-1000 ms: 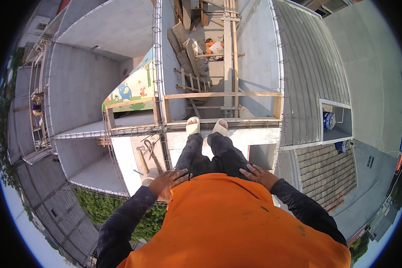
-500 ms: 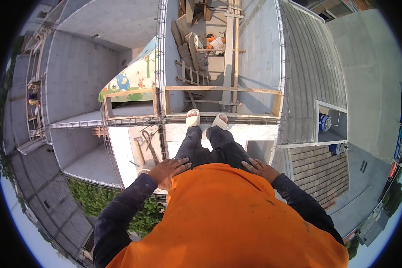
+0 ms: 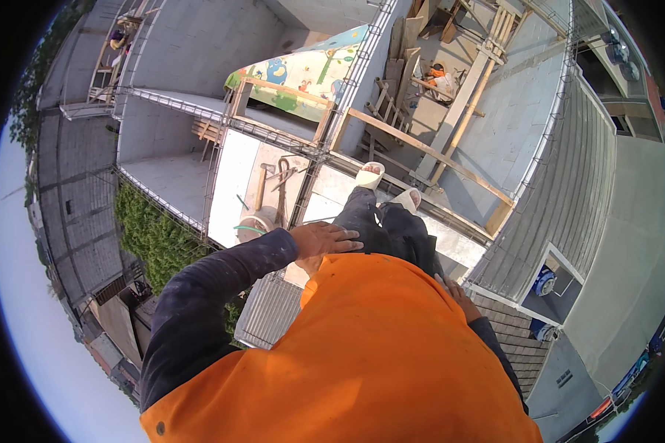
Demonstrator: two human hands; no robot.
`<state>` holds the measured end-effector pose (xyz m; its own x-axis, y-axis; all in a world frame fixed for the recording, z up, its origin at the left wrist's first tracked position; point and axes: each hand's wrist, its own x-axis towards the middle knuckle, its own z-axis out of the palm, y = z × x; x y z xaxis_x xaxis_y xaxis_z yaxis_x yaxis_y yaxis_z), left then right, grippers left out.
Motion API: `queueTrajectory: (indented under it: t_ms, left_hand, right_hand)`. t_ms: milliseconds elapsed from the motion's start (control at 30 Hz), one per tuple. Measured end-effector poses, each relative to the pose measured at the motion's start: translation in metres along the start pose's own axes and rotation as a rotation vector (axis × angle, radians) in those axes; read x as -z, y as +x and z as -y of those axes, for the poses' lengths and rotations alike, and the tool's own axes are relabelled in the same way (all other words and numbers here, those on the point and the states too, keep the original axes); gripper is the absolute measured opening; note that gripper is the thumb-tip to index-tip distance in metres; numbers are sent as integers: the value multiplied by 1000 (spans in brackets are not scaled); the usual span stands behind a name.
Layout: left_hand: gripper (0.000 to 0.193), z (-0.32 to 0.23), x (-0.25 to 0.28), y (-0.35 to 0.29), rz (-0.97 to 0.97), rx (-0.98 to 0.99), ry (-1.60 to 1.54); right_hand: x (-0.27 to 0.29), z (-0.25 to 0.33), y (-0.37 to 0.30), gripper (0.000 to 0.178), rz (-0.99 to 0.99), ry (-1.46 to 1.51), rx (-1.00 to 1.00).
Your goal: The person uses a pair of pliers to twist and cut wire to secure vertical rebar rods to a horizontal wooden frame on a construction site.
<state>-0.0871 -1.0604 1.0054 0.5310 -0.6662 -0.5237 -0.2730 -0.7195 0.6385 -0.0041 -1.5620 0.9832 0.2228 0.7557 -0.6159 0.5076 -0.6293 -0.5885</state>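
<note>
My left hand lies on my dark trousers near the hip, fingers stretched out, nothing in it. Against the other thigh rests my right hand, partly hidden by the orange shirt; its visible fingers are straight and hold nothing. My feet, in pale open-toed sandals, are on a light ledge beside a timber frame. Left of my legs, a wooden-handled hammer-like tool and a dark bar with a hooked end lean in a round bucket.
Beyond my feet a wooden rail crosses a deep roofless room. Planks and long poles stand there, and a person in orange is far below. Steel rebar cages run along the wall tops. A colourful printed sheet hangs at left.
My view has turned, so the scene is tilted and the rooms appear farther right. Both hands stay against my thighs; the bucket with the tools shows more fully.
</note>
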Motion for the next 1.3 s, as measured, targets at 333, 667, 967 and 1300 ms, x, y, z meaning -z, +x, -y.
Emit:
queueTrajectory:
  t_ms: [333,667,967,1300]
  left_hand:
    - [89,-6,-18,-3,-43,70,-34]
    - [90,3,-6,5,-121,-20,-26]
    - [86,18,3,8,-66,-58,31]
    - [88,19,7,1,20,-29,107]
  right_hand:
    - [25,-14,5,80,78,-55,12]
    - [36,3,5,85,142,-56,-113]
    - [10,4,3,83,98,-55,-91]
    - [17,23,5,78,98,-107,-51]
